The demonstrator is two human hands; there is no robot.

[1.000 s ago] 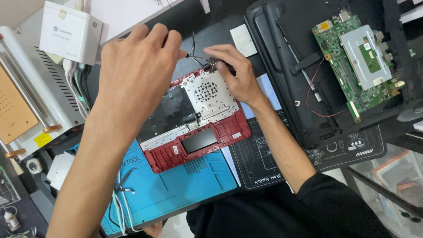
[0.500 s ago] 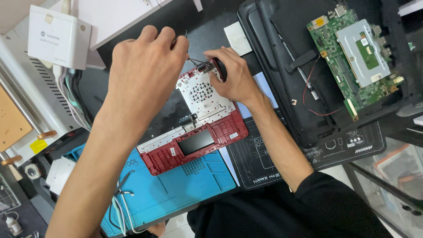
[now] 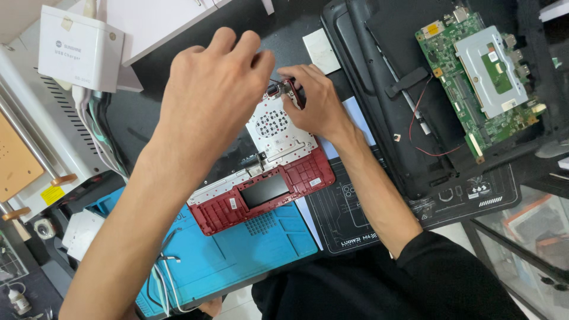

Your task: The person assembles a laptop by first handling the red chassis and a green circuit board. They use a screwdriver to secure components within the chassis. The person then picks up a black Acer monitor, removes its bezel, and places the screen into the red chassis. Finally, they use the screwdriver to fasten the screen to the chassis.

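We are holding our right hand [image 3: 317, 104] at the far corner of the red laptop shell [image 3: 261, 172], with the fingers closed together around a small dark part [image 3: 288, 90] at the hinge corner. Thin dark wires [image 3: 274, 82] are running out from that spot. Our left hand [image 3: 210, 98] is hovering over the same corner with the fingers curled; whether it is gripping something we cannot tell, because only the back of the hand is showing.

Compared with a second ago, both hands are staying at this corner, but the shell is now lying a little closer to us and the left hand is covering more of it. We are judging from this that the work at the hinge corner is still going on and is not finished.

The shell is lying upside down, half on the blue mat [image 3: 237, 249] and half on the black mat [image 3: 355, 207]. Its frame is red, with a silver perforated plate [image 3: 275, 127] and a dark rectangular touchpad back [image 3: 265, 189]. To the right, a black laptop cover [image 3: 385, 118] is lying open with a green circuit board [image 3: 474, 71] on it. A white charger box [image 3: 80, 47] is standing at the far left.
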